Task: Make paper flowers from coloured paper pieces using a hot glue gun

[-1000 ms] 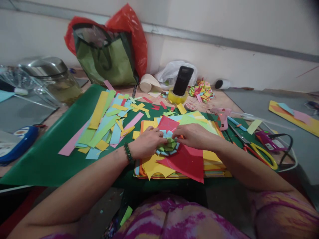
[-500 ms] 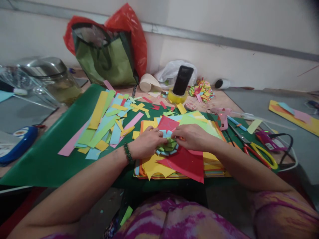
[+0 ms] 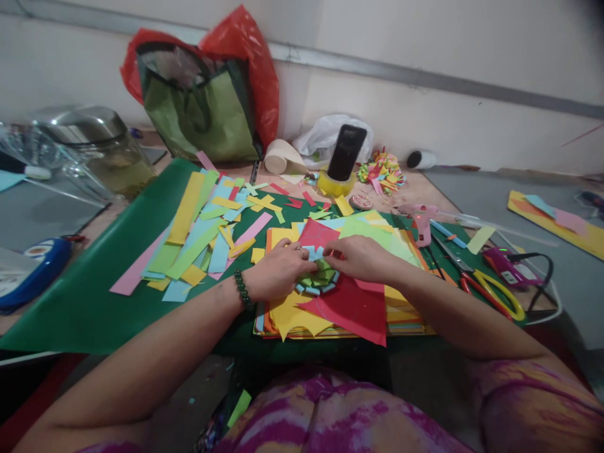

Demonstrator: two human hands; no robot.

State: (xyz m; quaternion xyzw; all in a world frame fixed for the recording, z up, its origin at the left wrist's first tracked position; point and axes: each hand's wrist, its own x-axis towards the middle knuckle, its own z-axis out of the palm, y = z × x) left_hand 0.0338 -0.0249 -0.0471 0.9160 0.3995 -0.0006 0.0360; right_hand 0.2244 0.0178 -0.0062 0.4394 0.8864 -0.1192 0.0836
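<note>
A round paper flower (image 3: 321,277) with light blue outer petals and green inner ones lies on red paper (image 3: 361,308). My left hand (image 3: 280,270), with a green bead bracelet above it, grips the flower's left side between its fingers. At the upper right edge, my right hand (image 3: 356,257) has its fingers bent and pinched together at the petals; whether a petal is between them is hidden. Under the red paper is a stack of coloured paper (image 3: 401,311), its top sheets yellow, orange and green.
Loose paper strips (image 3: 193,251) cover the green sheet (image 3: 94,314) on the left. To the right lie a pink glue gun (image 3: 423,223), scissors (image 3: 481,283) and a purple device (image 3: 512,267). Behind stand a phone (image 3: 346,154), a green bag (image 3: 202,113) and a glass jar (image 3: 108,151).
My right hand has shifted very slightly at the flower's edge, its fingers a little more curled. My left hand stays on the flower, which looks unmoved.
</note>
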